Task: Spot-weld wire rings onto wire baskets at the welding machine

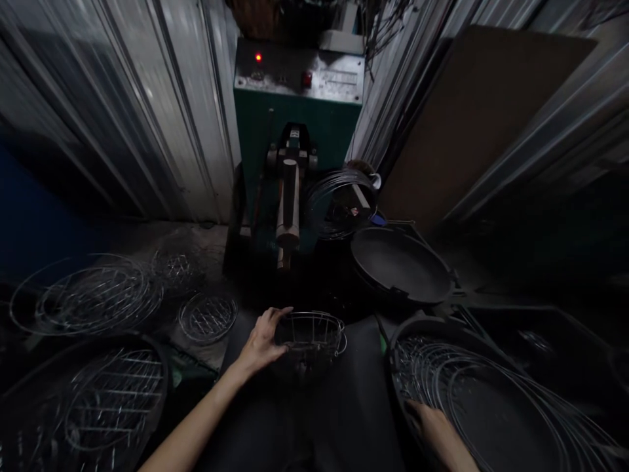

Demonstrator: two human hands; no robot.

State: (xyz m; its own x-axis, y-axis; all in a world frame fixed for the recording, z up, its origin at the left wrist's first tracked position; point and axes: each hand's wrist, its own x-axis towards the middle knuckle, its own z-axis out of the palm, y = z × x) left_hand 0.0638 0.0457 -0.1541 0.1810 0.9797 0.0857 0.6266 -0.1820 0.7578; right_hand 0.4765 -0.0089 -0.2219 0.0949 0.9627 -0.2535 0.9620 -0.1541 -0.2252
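Observation:
My left hand (264,339) is closed on the left side of a small round wire basket (314,345), thumb and fingers at its rim. The basket sits low in front of me over a dark apron or cloth (354,387), and a small wire ring hangs at its right side. On the right, my right hand (435,426) is at the near left edge of a round black tub (393,367). Bent wire rings (437,373) and small metal pieces lie in that tub. Darkness hides the right fingertips, and I cannot make out anything in them.
Ahead stands a green machine (339,118) with a lit red lamp and electrode-like arms (289,196). Beside it are a wire coil (339,183) and a dark round pan (400,262). Wire grids (118,400) fill a tub at left; wire rings (98,295) lie behind it.

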